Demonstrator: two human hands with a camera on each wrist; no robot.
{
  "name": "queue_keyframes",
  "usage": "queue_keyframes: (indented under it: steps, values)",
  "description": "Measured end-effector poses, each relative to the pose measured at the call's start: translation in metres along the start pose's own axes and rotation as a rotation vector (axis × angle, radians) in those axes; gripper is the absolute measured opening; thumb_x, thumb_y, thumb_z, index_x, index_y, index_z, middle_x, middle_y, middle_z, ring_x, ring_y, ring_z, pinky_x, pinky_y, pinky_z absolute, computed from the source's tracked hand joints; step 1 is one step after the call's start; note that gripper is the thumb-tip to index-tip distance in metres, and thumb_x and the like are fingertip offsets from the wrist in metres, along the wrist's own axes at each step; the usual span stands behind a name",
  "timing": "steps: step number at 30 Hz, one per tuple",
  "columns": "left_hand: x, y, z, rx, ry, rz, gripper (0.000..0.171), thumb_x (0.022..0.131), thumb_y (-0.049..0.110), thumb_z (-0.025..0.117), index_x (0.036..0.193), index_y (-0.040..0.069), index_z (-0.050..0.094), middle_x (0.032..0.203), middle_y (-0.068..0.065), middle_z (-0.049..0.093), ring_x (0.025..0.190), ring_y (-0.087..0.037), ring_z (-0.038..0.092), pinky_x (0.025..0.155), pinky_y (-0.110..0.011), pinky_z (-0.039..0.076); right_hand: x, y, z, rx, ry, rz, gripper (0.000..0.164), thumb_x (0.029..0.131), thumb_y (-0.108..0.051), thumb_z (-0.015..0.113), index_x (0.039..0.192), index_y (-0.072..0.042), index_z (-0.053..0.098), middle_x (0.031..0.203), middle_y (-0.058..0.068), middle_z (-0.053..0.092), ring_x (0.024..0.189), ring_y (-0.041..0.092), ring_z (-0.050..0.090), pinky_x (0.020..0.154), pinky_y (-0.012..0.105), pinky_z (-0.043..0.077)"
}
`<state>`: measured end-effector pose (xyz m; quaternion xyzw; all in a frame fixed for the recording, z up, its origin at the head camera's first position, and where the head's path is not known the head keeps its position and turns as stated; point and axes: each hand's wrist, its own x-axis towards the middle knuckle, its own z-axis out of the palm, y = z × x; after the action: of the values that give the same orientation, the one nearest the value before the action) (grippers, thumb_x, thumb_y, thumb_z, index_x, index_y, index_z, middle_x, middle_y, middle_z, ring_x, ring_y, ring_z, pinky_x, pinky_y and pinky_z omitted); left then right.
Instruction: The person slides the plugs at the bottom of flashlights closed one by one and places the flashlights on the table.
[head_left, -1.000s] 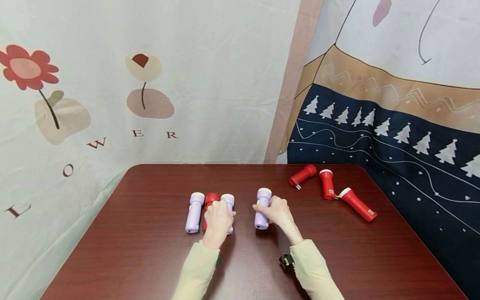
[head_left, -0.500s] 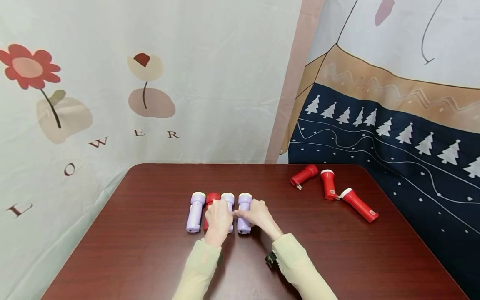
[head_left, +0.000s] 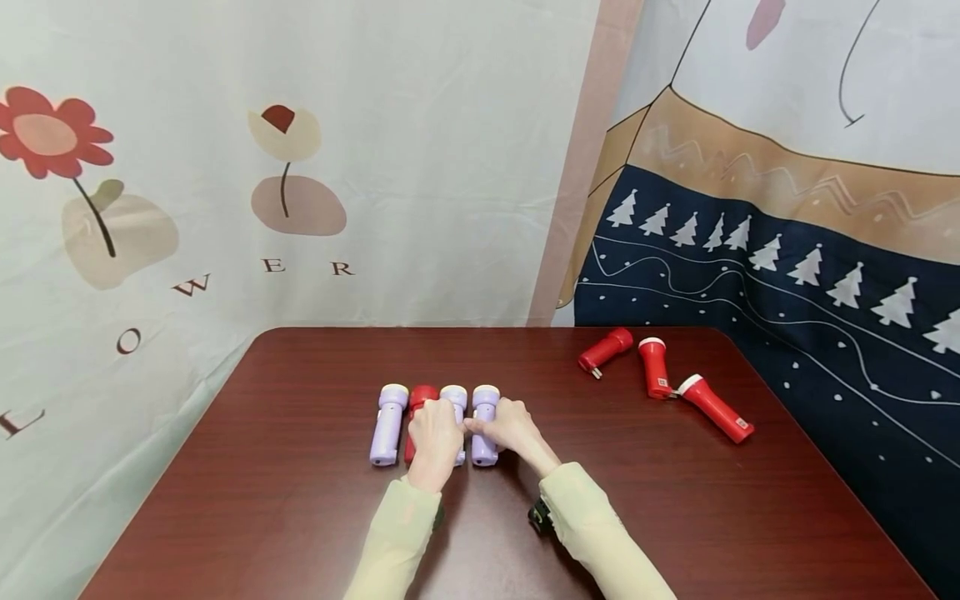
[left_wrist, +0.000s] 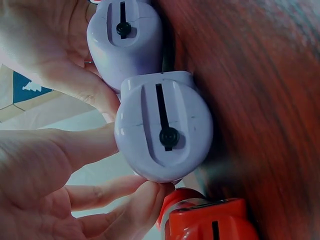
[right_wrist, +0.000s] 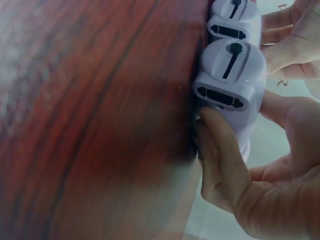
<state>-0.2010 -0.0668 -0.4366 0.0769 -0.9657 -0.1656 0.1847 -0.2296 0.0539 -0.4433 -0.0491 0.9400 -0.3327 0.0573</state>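
Observation:
Four flashlights stand side by side on the table: a lavender flashlight (head_left: 387,427) at the left end, a red flashlight (head_left: 423,395), a second lavender flashlight (head_left: 454,395) and a third lavender flashlight (head_left: 485,408) at the right end. My left hand (head_left: 435,440) pinches the second lavender one (left_wrist: 165,125) between thumb and fingers and covers much of the red one. With thumb and fingers on either side, my right hand (head_left: 514,428) holds the right-end one (right_wrist: 232,70). In the left wrist view the two held flashlights lie close together, end slots showing.
At the back right of the brown table (head_left: 300,517) lie three more red flashlights: one angled (head_left: 606,352), one with a white rim (head_left: 655,368) and a longer one (head_left: 716,408). A patterned curtain (head_left: 420,167) hangs behind the table.
My right hand has brought the right-end lavender flashlight leftward, up close beside the row. My left hand stays on the second lavender flashlight; over the last half second little has moved.

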Motion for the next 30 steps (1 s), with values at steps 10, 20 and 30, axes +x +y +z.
queue_keyframes:
  steps: [10, 20, 30]
  values:
    - [-0.0001, -0.0006, -0.0010, -0.004, -0.002, 0.009, 0.030, 0.065, 0.020, 0.084, 0.074, -0.004, 0.068, 0.073, -0.025, 0.067, 0.063, -0.038, 0.064, 0.049, -0.045, 0.050, -0.0005, 0.0001, -0.0009, 0.003, -0.009, 0.003, 0.050, 0.078, -0.047, 0.073, 0.083, 0.002, 0.063, 0.067, 0.009, 0.059, 0.054, 0.017, 0.055, 0.048, 0.026, 0.043]
    - [-0.0011, -0.0018, -0.0029, -0.020, -0.014, 0.004, 0.032, 0.065, 0.021, 0.084, 0.076, -0.004, 0.067, 0.074, -0.025, 0.067, 0.065, -0.039, 0.064, 0.051, -0.046, 0.050, -0.0016, 0.0007, 0.0005, -0.063, 0.001, -0.027, 0.049, 0.078, -0.050, 0.071, 0.072, -0.003, 0.060, 0.062, 0.006, 0.055, 0.054, 0.018, 0.052, 0.049, 0.027, 0.040]
    - [-0.0005, -0.0017, -0.0036, -0.030, -0.029, -0.004, 0.033, 0.066, 0.021, 0.084, 0.078, -0.004, 0.068, 0.077, -0.025, 0.067, 0.068, -0.039, 0.064, 0.054, -0.046, 0.051, -0.0044, 0.0028, -0.0050, -0.188, 0.024, -0.065, 0.054, 0.079, -0.058, 0.066, 0.065, -0.006, 0.058, 0.061, 0.008, 0.056, 0.055, 0.020, 0.052, 0.050, 0.032, 0.040]
